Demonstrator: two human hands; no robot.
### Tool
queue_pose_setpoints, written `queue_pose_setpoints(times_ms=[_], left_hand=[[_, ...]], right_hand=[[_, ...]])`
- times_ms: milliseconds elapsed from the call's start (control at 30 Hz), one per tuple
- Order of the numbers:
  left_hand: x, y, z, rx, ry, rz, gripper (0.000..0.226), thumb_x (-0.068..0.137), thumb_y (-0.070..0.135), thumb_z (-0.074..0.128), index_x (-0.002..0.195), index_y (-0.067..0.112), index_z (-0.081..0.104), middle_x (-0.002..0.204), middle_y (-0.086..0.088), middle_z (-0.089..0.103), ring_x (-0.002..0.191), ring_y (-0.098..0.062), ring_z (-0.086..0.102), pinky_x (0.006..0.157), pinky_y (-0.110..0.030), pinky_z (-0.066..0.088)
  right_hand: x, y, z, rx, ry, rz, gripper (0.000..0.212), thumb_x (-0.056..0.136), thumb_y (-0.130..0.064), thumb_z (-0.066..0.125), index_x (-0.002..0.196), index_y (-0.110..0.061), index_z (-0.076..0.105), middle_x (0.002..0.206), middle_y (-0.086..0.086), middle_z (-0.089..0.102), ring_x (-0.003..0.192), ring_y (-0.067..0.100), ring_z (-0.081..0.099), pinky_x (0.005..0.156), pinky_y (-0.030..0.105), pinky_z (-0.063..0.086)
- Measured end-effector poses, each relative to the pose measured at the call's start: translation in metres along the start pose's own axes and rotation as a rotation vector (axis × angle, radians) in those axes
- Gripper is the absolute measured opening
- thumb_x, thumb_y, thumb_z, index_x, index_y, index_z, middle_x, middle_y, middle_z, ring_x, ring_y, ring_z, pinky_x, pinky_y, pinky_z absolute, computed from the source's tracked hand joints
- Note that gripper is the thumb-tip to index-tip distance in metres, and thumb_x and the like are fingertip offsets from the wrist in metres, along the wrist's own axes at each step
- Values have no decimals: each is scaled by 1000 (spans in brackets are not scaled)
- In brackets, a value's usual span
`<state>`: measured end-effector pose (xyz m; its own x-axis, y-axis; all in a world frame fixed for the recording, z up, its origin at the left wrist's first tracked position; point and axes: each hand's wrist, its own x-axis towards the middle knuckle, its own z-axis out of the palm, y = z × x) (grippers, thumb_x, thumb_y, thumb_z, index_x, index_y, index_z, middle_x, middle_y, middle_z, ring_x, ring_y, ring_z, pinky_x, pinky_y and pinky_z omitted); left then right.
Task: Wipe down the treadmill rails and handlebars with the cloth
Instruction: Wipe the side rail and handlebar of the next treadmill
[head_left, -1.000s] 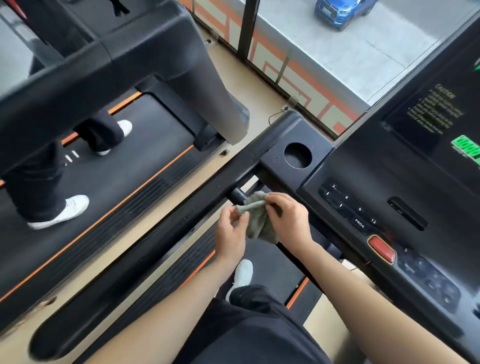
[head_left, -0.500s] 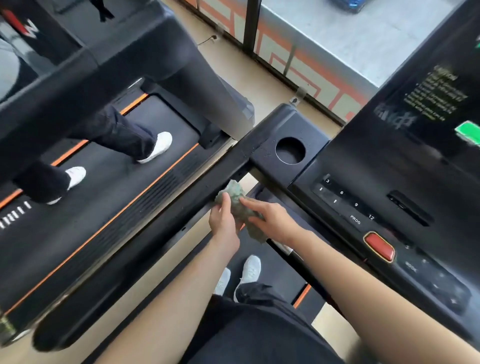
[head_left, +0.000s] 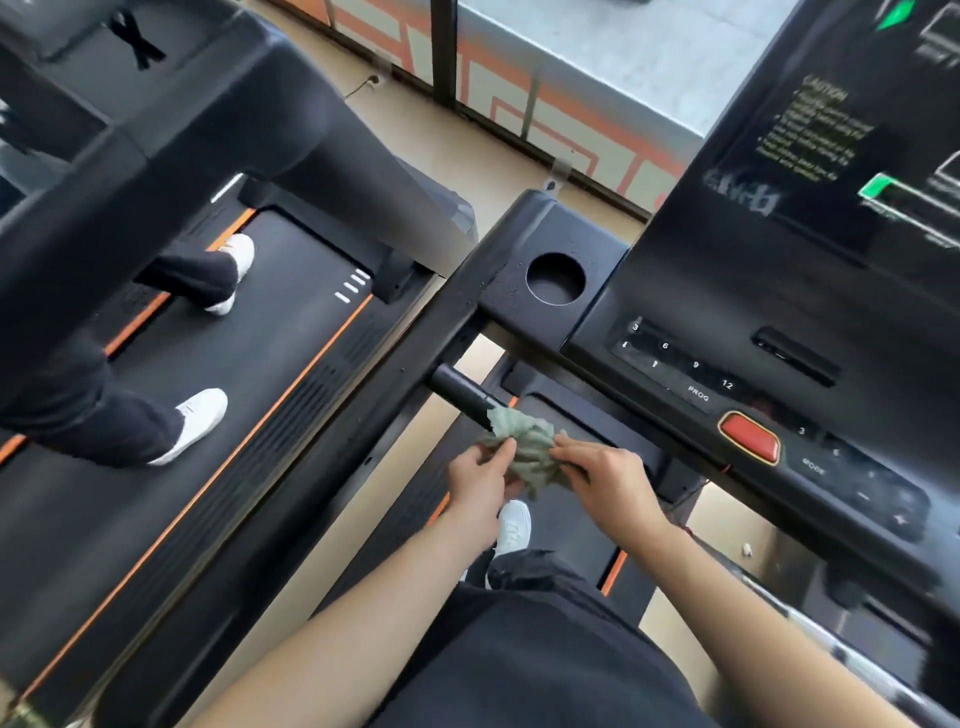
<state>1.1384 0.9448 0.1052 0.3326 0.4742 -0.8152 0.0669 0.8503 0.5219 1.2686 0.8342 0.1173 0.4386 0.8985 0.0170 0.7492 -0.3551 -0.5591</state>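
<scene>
Cloth (head_left: 525, 442) is grey-green, crumpled into ridged folds.

Left hand (head_left: 479, 483), right hand (head_left: 610, 482), both pinching

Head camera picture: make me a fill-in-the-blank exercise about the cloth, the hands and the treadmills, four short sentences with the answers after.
1. The left hand and the right hand both pinch a crumpled ____ cloth.
2. The cloth sits at the end of a short handlebar whose colour is ____.
3. The big button on the console is ____.
4. The person on the neighbouring treadmill wears ____ shoes.

Missing words: green; black; red; white.
</scene>
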Motion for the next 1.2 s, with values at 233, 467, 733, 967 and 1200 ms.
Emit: queue_pose_setpoints(times_ms=[233,467,733,967,1200], left_hand=[[-18,0,-35,-78,-95,-121,21,104,24,56,117,10,65,105,-12,74,95,-27,70,81,-42,60],[-3,-7,-82,-118,-1,-276,22,106,29,51,118,13,61,106,-9,71,93,-24,69,57,-32,61],[16,-19,-29,-198,-143,-300,33,107,29,48,131,7,57,98,-8,75,94,-23,69,69,-32,59],[9,-45,11,-108,-265,-372,30,107,34,44,114,9,60,98,-8,70,91,-23,68,75,-37,59],[-13,-80,46,-70,-305,-492,31,109,29,39,117,7,60,104,-11,70,96,-26,67,74,-39,59]], right_hand=[[-17,-2,-11,53,-13,133,47,82,-9,76,127,-21,67,123,-7,69,111,19,63,96,34,49],[-38,12,-22,-144,-164,374,46,92,-28,65,137,-26,58,134,-1,64,122,30,56,100,48,45],[-78,16,-14,-240,-185,510,64,95,-31,57,152,-44,31,146,-13,48,130,21,45,109,50,27],[-86,29,-9,-287,-119,528,69,82,-22,70,145,-30,42,131,-7,56,122,21,50,100,42,33],[-95,37,-7,-391,-41,548,51,80,-16,68,127,-27,53,115,-5,64,107,25,58,94,41,34]])
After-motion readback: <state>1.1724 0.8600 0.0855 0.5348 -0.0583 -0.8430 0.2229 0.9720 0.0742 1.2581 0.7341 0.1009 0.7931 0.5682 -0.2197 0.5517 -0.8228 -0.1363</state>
